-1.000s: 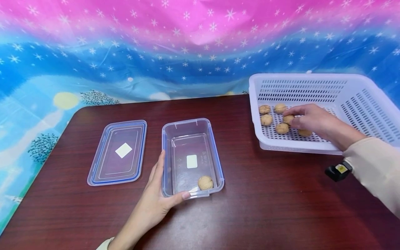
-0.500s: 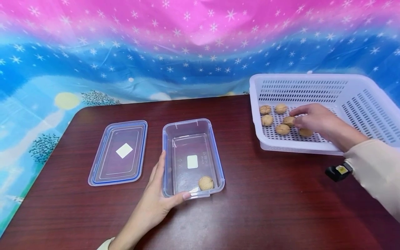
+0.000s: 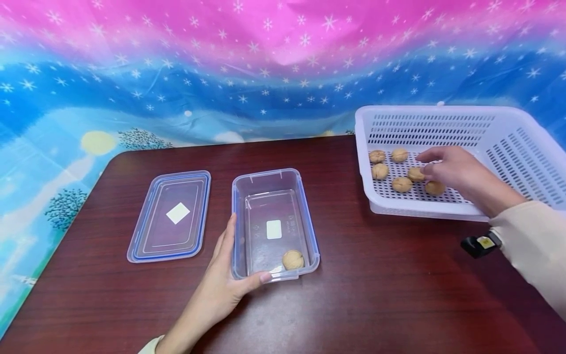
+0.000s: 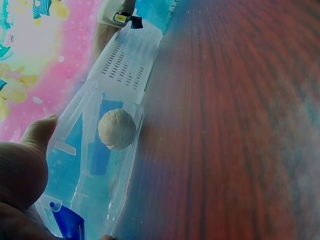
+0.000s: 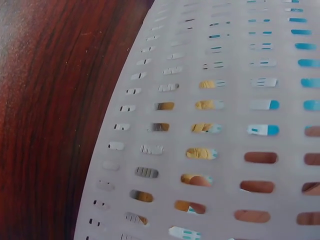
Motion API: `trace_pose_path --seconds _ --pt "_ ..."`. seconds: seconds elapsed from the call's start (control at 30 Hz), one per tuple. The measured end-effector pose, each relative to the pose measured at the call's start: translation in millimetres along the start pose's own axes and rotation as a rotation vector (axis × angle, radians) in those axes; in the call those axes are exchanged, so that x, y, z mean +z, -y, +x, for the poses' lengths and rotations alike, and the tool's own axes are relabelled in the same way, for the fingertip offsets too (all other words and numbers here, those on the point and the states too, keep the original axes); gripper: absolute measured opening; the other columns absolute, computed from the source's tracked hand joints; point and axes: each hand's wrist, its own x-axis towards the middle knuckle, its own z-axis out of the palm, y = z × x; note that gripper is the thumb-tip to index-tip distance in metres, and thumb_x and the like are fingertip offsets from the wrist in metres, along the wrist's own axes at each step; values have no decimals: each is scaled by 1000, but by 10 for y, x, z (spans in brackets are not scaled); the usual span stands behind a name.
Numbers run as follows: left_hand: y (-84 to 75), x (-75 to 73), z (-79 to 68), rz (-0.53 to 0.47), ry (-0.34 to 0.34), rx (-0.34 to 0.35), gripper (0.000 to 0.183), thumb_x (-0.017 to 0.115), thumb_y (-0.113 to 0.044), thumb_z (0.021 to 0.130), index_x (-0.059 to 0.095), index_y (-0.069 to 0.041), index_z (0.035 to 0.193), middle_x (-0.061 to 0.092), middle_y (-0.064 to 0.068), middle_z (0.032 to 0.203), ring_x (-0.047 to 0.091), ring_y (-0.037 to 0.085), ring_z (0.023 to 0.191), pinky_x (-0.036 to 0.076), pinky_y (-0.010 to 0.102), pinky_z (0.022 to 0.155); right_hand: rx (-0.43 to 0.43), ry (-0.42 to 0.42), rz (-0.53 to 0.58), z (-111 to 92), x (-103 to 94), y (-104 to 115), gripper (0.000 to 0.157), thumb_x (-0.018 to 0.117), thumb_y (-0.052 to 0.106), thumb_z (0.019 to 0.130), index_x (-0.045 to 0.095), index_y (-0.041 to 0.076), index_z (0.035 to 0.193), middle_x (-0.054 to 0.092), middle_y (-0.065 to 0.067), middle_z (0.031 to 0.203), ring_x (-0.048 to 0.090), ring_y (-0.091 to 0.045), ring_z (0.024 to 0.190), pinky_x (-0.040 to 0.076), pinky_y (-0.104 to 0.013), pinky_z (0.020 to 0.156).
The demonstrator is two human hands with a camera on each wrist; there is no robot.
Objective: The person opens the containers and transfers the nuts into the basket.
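Observation:
My left hand [image 3: 223,275] holds a clear plastic food container [image 3: 313,241] by its near left corner, the thumb along the front rim and the fingers along the left side. One walnut [image 3: 293,259] lies in its near right corner; the left wrist view shows this walnut [image 4: 117,129] through the clear wall. My right hand [image 3: 460,172] reaches into a white slotted basket [image 3: 424,210], thumb tip right at a walnut [image 3: 415,174], index finger stretched out above it. Its other fingers are hidden. Several more walnuts [image 3: 401,185] lie on the basket floor around it.
A clear lid [image 3: 178,236] with a blue seal lies flat left of the container. The basket stands at the back right, its slotted wall [image 5: 190,115] filling much of the right wrist view. Behind the dark wooden table [image 3: 353,295] hangs a patterned cloth [image 3: 265,64].
My right hand has shifted slightly right within the basket, and the walnut at its thumb has rolled a little to the right. My left hand keeps its hold on the container.

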Motion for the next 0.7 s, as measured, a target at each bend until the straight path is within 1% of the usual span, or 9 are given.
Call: trace_pose_path --seconds 0.13,0.17,0.37,0.47,0.6,0.7 --pt "-1 -4 4 -6 -3 4 129 94 -43 76 2 -44 168 14 10 175 27 36 156 28 66 121 -3 -25 9 -35 -10 10 59 44 19 108 30 2 163 28 -34 162 26 -53 147 21 -77 114" --pt "-2 -5 4 -5 -3 4 129 93 -43 77 2 -44 167 15 9 175 27 36 156 28 66 121 -10 -33 0 -43 -15 12 59 45 20 108 30 2 163 29 -35 161 28 -53 146 22 -77 114" --pt "-11 6 6 1 -9 23 128 93 -41 78 3 -43 168 18 11 173 30 37 154 31 66 119 -73 -105 -100 -95 -55 35 59 48 27 108 36 2 160 35 -36 158 39 -56 138 27 -77 108" --pt "-10 8 4 1 -14 26 127 93 -40 78 4 -43 168 20 10 172 32 36 153 32 65 119 -103 -131 -126 -114 -57 46 58 50 29 108 40 2 158 38 -36 157 39 -57 138 30 -76 106" --pt "-2 4 0 1 -16 19 127 94 -39 77 4 -44 168 20 10 173 31 36 154 31 65 119 -132 -160 -132 -127 -29 73 57 55 31 107 44 2 155 44 -36 154 42 -56 138 32 -73 106" --pt "8 1 -1 -2 -15 17 128 94 -38 77 4 -43 168 19 10 173 31 36 154 31 64 120 -141 -170 -125 -153 -3 112 61 58 36 106 45 3 155 47 -37 151 42 -56 138 32 -72 106"
